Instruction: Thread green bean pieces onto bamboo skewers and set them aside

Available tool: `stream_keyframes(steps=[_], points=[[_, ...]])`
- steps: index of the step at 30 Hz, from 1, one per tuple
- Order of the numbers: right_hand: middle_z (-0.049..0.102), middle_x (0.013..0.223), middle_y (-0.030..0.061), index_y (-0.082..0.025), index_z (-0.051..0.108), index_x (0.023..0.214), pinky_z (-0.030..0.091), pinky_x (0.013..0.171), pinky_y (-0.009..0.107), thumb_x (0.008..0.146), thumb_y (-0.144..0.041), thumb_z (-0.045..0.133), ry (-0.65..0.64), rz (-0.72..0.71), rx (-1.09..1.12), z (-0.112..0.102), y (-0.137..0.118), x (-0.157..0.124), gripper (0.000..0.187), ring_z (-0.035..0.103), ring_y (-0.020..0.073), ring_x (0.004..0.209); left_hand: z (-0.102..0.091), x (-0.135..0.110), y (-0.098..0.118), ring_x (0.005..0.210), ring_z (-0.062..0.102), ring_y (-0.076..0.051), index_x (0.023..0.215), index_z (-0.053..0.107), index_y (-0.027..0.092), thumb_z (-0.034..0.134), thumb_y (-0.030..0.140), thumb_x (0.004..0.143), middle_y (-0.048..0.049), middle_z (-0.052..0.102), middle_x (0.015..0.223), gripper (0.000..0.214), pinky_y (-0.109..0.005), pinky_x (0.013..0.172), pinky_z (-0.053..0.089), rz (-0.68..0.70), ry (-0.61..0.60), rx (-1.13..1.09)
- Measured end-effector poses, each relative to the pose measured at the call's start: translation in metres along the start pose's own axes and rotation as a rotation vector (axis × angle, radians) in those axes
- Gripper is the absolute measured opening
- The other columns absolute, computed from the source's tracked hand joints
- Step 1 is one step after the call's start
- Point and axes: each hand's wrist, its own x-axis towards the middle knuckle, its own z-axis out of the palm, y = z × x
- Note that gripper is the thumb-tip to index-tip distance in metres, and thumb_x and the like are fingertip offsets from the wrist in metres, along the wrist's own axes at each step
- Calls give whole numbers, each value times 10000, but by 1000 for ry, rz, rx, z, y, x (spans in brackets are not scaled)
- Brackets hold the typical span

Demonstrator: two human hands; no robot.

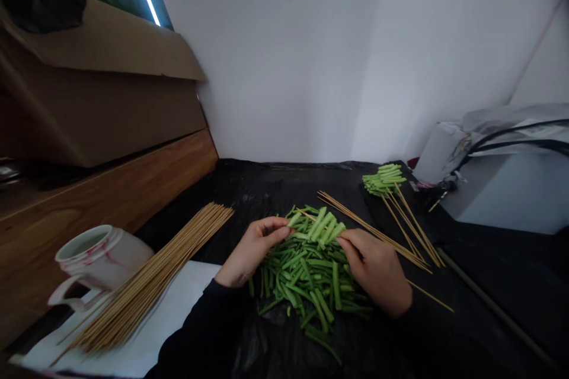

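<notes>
Over a heap of cut green beans (306, 284), my right hand (377, 266) grips a bamboo skewer (431, 296) with several green bean pieces (323, 226) threaded side by side on it. The skewer's tip sticks out to the left of these pieces, and its other end comes out behind my hand. Thumb and fingers of my left hand (258, 246) pinch a short green bean piece (294, 219) close to the tip. The piece is apart from the threaded row. My right fingers partly hide the last threaded piece.
Bundled skewers (155, 275) lean on a white mug (104, 257) over a white sheet (195, 290) at left. Finished-looking bean skewers (384, 179) lie at back right, with loose skewers (364, 222) nearby. A cardboard box (120, 100) and a grey-white box (502, 189) flank the black plastic-covered surface (275, 177).
</notes>
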Motion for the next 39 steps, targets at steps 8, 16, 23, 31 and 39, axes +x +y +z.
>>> stream_keyframes(steps=[8,16,23,31,39], points=[[673,835,34,-205,627,884,451,754,269,973,-244,409,-65,-23,-4,2,-4,-1,239,629,144,771,12,3,-16,732,610,-92,1015,726,139,805,247,697,-51,706,829,344,-202,724,456,-93,1,-401],[667,841,28,-208,621,901,442,765,273,976,-240,412,-86,-21,-2,3,-4,-2,224,622,146,784,11,2,-12,740,625,-96,1005,740,159,801,238,695,-80,736,971,325,-196,684,456,-64,101,-326],[664,837,25,-209,619,885,439,753,270,975,-236,415,-79,-24,-5,3,-5,-2,224,628,144,779,13,2,-13,821,658,-136,963,753,169,812,272,677,-76,754,941,310,-244,778,480,-20,110,-313],[658,817,24,-208,615,873,431,727,266,977,-241,406,-93,-43,-39,3,-4,-2,235,619,139,757,12,4,-12,809,668,-132,899,758,150,840,230,635,-61,756,868,288,-237,798,498,-26,154,-407],[655,806,24,-211,612,867,423,724,261,980,-244,395,-96,-36,-45,3,-5,-3,247,618,141,748,9,5,-14,768,662,-92,935,754,137,809,147,674,-61,752,883,267,-152,693,511,-92,136,-509]])
